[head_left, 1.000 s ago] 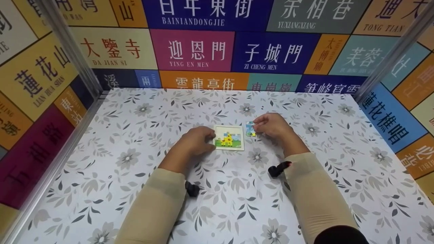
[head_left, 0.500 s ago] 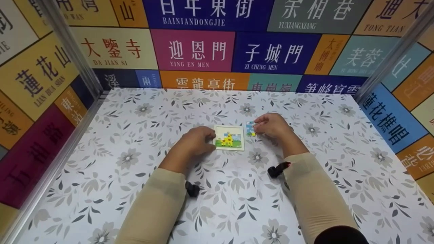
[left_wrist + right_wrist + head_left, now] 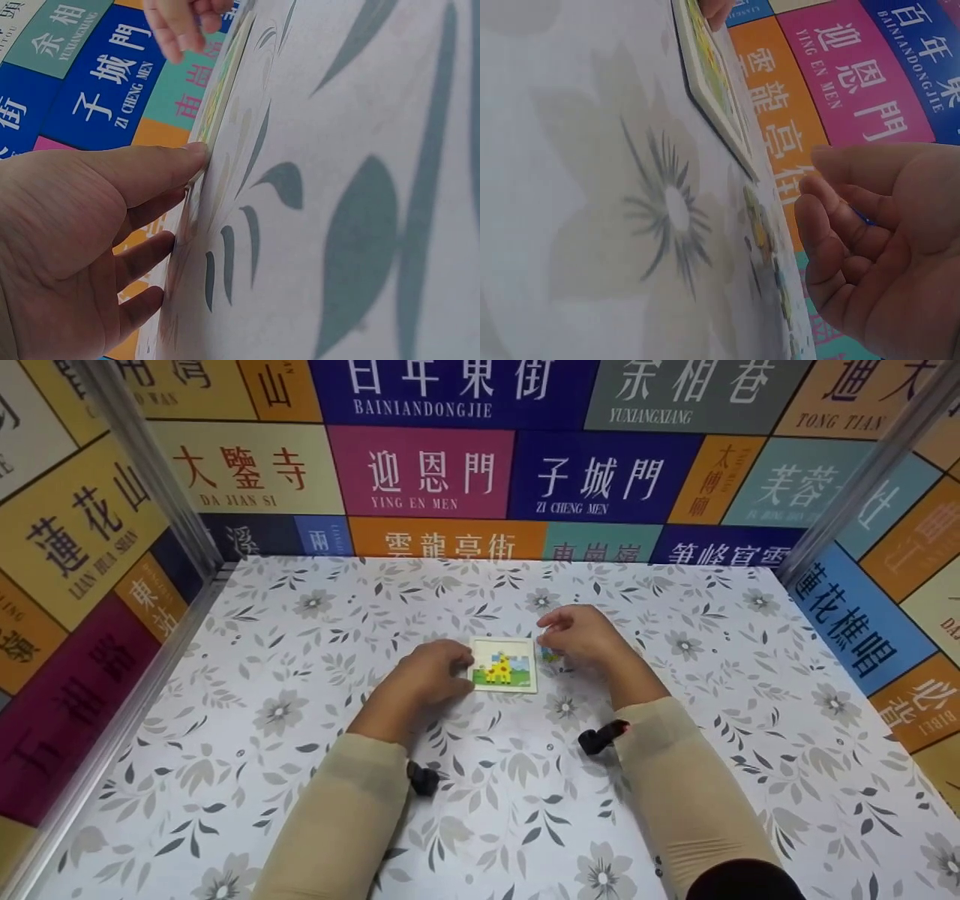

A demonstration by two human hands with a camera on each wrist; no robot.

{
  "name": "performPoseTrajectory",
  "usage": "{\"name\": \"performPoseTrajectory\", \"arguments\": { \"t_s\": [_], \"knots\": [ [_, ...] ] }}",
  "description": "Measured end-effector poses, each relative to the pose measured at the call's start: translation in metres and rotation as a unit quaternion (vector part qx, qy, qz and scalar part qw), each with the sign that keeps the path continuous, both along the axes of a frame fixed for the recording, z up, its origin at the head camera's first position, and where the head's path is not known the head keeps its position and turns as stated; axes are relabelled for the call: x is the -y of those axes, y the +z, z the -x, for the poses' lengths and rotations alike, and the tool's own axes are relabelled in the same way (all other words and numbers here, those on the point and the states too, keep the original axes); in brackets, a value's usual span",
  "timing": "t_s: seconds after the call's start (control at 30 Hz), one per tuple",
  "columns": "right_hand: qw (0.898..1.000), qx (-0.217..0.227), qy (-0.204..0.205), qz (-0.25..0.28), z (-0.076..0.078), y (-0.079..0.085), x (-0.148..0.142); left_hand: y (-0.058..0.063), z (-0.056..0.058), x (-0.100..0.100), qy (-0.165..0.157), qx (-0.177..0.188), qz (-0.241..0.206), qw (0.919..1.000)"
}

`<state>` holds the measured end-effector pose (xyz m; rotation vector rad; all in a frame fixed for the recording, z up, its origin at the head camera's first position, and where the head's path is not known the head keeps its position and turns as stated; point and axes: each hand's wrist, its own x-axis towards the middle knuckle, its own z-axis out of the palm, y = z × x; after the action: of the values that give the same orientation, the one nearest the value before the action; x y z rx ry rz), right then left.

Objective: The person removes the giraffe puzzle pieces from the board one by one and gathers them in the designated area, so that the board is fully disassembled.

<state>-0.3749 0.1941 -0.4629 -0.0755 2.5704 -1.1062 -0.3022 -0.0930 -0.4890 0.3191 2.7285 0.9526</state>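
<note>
A small square puzzle board (image 3: 504, 688) with a pale raised frame lies flat on the table. Its lower part shows a yellow giraffe on green; the upper part is bare cream. My left hand (image 3: 431, 671) holds the board's left edge, thumb and bent fingers against it, as the left wrist view (image 3: 90, 217) also shows. Just right of the board lie colourful jigsaw pieces (image 3: 761, 225), partly covered in the head view by my right hand (image 3: 585, 636). That hand hovers over them, fingers loosely curled, thumb near the index finger. I see nothing between its fingertips.
A white tablecloth (image 3: 300, 810) with grey flowers and leaves covers the table. Walls of coloured panels (image 3: 424, 472) with large characters stand at the back and sides. A black wrist camera (image 3: 600, 737) sits on the right sleeve, another (image 3: 424, 778) on the left.
My right hand has shifted left, closer to the board, and now covers more of the loose pieces; its fingertips have parted. My left hand stays at the board's left edge.
</note>
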Motion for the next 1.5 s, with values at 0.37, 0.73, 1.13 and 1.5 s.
{"name": "performPoseTrajectory", "arguments": {
  "t_s": [0.37, 0.73, 1.13, 1.5],
  "knots": [
    [0.998, -0.018, 0.048, 0.031, -0.014, 0.016, 0.040, -0.001, 0.002, 0.001, 0.002, 0.004, 0.015, 0.9999],
    [0.998, 0.005, 0.057, 0.040, -0.012, 0.012, 0.061, -0.002, 0.002, 0.004, -0.003, 0.000, 0.018, 0.9998],
    [0.997, 0.038, 0.070, 0.010, -0.009, -0.013, 0.056, 0.000, 0.001, 0.002, -0.010, -0.005, 0.016, 0.9998],
    [0.994, 0.038, 0.096, -0.045, -0.009, -0.013, 0.056, 0.003, 0.001, 0.000, -0.020, -0.005, 0.024, 0.9995]
  ]
}}
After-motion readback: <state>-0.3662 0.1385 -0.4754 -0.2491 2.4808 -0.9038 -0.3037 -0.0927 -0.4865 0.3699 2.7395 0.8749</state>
